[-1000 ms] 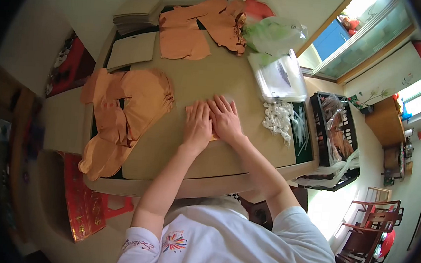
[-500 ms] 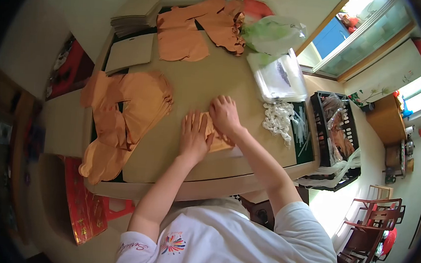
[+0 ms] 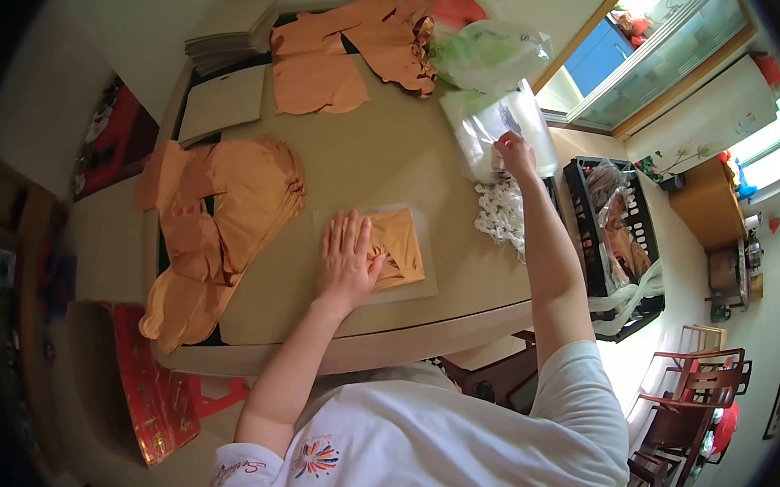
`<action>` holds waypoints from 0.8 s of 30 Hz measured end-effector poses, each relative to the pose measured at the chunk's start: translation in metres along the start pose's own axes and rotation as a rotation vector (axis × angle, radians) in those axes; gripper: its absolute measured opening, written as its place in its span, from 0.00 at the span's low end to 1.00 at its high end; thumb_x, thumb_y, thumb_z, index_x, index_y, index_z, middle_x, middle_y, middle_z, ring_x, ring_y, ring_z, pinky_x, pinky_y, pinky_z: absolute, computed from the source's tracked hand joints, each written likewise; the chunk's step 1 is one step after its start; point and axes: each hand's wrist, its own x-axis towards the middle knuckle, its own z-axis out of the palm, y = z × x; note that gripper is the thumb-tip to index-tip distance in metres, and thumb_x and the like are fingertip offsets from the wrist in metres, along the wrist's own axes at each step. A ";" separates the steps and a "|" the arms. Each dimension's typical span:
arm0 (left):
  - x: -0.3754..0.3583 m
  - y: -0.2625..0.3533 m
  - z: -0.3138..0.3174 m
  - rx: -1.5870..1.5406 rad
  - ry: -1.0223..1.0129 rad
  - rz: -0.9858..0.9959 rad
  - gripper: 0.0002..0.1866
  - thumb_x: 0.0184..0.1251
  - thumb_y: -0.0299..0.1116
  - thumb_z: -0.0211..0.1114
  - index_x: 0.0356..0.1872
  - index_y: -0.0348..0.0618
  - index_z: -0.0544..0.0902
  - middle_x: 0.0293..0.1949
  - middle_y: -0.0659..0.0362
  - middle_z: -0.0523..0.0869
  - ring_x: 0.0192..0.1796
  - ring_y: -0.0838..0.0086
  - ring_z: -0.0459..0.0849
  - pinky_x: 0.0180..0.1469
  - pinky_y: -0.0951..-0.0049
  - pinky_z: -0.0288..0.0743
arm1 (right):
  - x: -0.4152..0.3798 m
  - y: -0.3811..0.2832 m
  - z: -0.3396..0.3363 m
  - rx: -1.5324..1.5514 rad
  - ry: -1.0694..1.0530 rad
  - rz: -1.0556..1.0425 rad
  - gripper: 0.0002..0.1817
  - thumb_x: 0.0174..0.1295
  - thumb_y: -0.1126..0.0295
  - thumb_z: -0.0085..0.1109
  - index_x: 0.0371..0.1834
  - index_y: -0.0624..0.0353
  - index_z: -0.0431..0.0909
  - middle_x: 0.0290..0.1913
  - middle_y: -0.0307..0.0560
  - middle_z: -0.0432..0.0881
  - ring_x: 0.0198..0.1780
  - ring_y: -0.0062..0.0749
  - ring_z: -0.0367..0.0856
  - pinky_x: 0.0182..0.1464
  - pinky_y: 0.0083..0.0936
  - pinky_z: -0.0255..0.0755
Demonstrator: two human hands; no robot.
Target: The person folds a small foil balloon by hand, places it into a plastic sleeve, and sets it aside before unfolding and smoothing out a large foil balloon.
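My left hand (image 3: 345, 263) lies flat, fingers stretched, on the left part of a folded orange-gold foil balloon (image 3: 401, 240). The folded foil rests on a slightly larger pale translucent sheet (image 3: 425, 288) near the table's front edge. At the back right, my right hand (image 3: 516, 153) reaches over a stack of clear plastic bags (image 3: 484, 128), its fingers closed in a pinch on the plastic. Just below that hand sits a heap of white curled ribbon (image 3: 496, 217), partly hidden by the forearm.
Flat copper foil balloons (image 3: 254, 184) are piled at left, and more foil (image 3: 320, 76) lies at the back. Grey-beige cards (image 3: 223, 105) are stacked at the back left. A black crate (image 3: 597, 226) with bagged foil stands at right. A green-white plastic bag (image 3: 493, 56) sits behind.
My right hand has left the folded foil and moved away to the clear bags at back right. My left hand stays on the foil, now flat at its left side. The view shifted slightly.
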 end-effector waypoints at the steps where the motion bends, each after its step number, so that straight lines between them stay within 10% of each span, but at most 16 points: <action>1: 0.000 0.000 -0.001 0.005 -0.004 -0.002 0.36 0.66 0.46 0.59 0.71 0.42 0.60 0.73 0.45 0.57 0.75 0.48 0.52 0.75 0.47 0.44 | 0.002 -0.001 0.000 0.034 -0.026 0.023 0.14 0.54 0.58 0.66 0.42 0.48 0.83 0.42 0.50 0.84 0.46 0.44 0.82 0.51 0.37 0.73; 9: 0.001 0.001 -0.003 0.015 -0.013 -0.004 0.35 0.67 0.48 0.57 0.71 0.40 0.62 0.73 0.45 0.59 0.75 0.48 0.53 0.75 0.49 0.45 | -0.068 -0.061 -0.032 0.249 0.411 -0.365 0.08 0.62 0.77 0.54 0.40 0.53 0.82 0.39 0.50 0.83 0.38 0.47 0.82 0.43 0.35 0.74; 15: 0.001 0.000 -0.004 0.044 -0.045 0.010 0.34 0.69 0.48 0.56 0.71 0.40 0.61 0.73 0.44 0.58 0.75 0.48 0.52 0.75 0.48 0.44 | -0.112 -0.127 0.039 0.477 0.162 -0.765 0.07 0.57 0.78 0.59 0.37 0.57 0.83 0.41 0.48 0.82 0.46 0.46 0.79 0.50 0.36 0.72; 21: 0.001 -0.001 0.000 0.021 -0.040 0.002 0.35 0.69 0.48 0.55 0.70 0.38 0.61 0.73 0.44 0.57 0.76 0.47 0.51 0.75 0.48 0.44 | -0.122 -0.142 0.089 0.294 0.137 -0.809 0.07 0.60 0.69 0.58 0.39 0.53 0.84 0.49 0.47 0.80 0.54 0.47 0.75 0.57 0.40 0.68; 24: 0.000 -0.002 0.001 0.015 -0.025 0.006 0.35 0.69 0.48 0.56 0.71 0.38 0.60 0.73 0.43 0.56 0.76 0.47 0.51 0.75 0.48 0.43 | -0.145 -0.136 0.076 0.343 0.275 -0.475 0.09 0.62 0.66 0.57 0.42 0.55 0.82 0.48 0.48 0.79 0.54 0.47 0.74 0.56 0.40 0.68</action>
